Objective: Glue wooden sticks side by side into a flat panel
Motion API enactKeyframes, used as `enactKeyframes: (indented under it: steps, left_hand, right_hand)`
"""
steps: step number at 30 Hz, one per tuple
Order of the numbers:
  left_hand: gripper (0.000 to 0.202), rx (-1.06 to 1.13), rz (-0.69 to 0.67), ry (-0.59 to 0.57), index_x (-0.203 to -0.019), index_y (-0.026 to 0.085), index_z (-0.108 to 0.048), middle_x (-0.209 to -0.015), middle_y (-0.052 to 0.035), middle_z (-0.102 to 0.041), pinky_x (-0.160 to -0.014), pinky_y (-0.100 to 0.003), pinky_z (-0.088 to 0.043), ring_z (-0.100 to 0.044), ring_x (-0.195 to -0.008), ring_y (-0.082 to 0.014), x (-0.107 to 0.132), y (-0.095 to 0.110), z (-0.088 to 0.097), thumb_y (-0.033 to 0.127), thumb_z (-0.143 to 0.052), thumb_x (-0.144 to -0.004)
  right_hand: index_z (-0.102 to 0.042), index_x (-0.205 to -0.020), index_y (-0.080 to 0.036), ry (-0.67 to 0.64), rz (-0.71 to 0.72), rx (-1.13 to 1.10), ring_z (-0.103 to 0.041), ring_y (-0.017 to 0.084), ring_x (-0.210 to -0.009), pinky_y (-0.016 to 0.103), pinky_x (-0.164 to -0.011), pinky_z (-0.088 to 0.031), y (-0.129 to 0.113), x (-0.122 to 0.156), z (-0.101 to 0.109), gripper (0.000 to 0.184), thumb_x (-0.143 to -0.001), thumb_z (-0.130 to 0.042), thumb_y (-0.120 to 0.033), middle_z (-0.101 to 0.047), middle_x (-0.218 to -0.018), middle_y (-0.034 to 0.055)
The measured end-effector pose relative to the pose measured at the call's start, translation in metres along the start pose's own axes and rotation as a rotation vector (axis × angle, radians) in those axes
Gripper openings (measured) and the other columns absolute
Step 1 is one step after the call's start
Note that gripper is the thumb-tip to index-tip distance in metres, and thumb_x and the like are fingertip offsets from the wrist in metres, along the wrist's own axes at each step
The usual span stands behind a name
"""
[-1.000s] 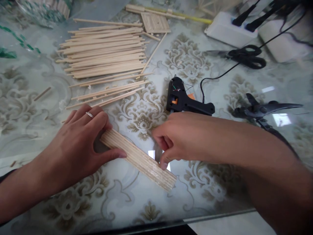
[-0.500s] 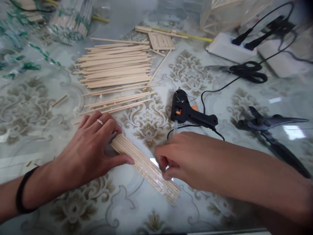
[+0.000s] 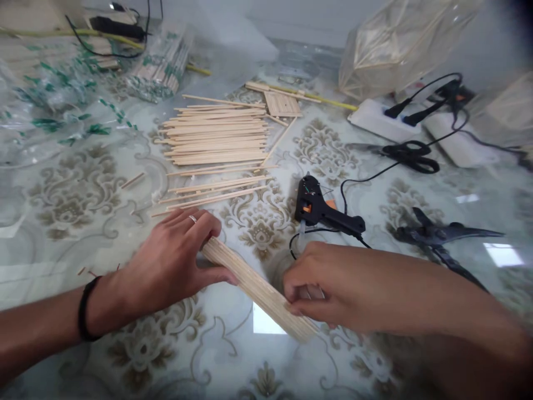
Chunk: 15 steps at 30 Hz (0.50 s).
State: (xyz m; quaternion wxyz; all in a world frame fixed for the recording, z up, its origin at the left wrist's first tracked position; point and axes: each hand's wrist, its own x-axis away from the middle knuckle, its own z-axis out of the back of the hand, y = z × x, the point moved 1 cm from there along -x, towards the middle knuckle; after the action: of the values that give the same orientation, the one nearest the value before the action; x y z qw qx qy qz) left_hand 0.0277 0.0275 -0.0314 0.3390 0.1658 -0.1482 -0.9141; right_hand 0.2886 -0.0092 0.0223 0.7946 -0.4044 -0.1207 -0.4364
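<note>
A narrow panel of thin wooden sticks [image 3: 260, 286], joined side by side, lies slantwise in front of me, tilted so that its edge shows. My left hand [image 3: 179, 250], with a ring and a black wristband, grips its upper left end between thumb and fingers. Near the lower right end, my right hand [image 3: 318, 283] is closed with thumb and curled forefinger at the panel's edge; its other fingertips are hidden. Just beyond that hand lies a black glue gun [image 3: 318, 205] with a clear glue stick in its back.
Loose wooden sticks [image 3: 216, 133] lie beyond my left hand, near a small stick panel [image 3: 282, 104]. Scissors [image 3: 410, 155], pliers-like cutters [image 3: 441, 233] and a white power strip [image 3: 385, 119] with cables are on the right. Bagged sticks [image 3: 160, 66] stand at back left.
The view has shifted, showing more of the table's back. The panel has tipped from showing its shiny flat face to showing more of its edge. Both hands stay at it.
</note>
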Motion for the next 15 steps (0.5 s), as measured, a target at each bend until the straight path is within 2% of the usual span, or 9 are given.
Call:
enactKeyframes:
  steps: [3,7,11,15]
  left_hand:
    - [0.049,0.090,0.082,0.031,-0.098,0.023,-0.053,-0.080,0.0058,-0.062,-0.065,-0.030,-0.042,-0.058,-0.068,-0.0159,0.001,-0.003,-0.001,0.040,-0.094,-0.077]
    - [0.043,0.299,0.194,0.022,-0.095,0.023,-0.056,-0.075,0.0080,-0.059,-0.063,-0.027,-0.043,-0.056,-0.064,-0.0130,-0.001,-0.008,0.001,0.036,-0.092,-0.077]
    - [0.030,0.627,0.251,0.010,-0.094,0.023,-0.059,-0.073,0.0084,-0.059,-0.060,-0.023,-0.044,-0.055,-0.062,-0.0103,-0.004,-0.013,0.003,0.035,-0.085,-0.084]
    - [0.024,1.016,0.319,-0.116,-0.105,0.023,-0.062,-0.066,0.0079,-0.058,-0.054,-0.022,-0.047,-0.058,-0.056,-0.0110,-0.004,-0.017,0.003,0.037,-0.077,-0.093]
  right_hand:
    - [-0.069,-0.072,-0.022,-0.103,-0.046,-0.123,-0.058,0.011,-0.056,0.021,-0.051,-0.034,-0.002,0.000,-0.001,0.019,-0.080,-0.064,-0.005,-0.061,-0.061,-0.0074]
    - [-0.057,-0.071,-0.023,-0.110,-0.132,-0.326,-0.051,0.010,-0.051,0.020,-0.049,-0.033,0.001,0.000,-0.008,0.018,-0.077,-0.060,-0.005,-0.050,-0.056,-0.0106]
    - [-0.050,-0.069,-0.024,-0.094,-0.126,-0.411,-0.054,0.010,-0.049,0.021,-0.048,-0.034,0.007,0.002,-0.014,0.020,-0.078,-0.061,-0.010,-0.050,-0.054,-0.0109]
    - [-0.049,-0.071,-0.024,-0.095,-0.121,-0.421,-0.058,0.011,-0.049,0.021,-0.048,-0.037,0.012,0.002,-0.015,0.021,-0.084,-0.061,-0.013,-0.053,-0.054,-0.0097]
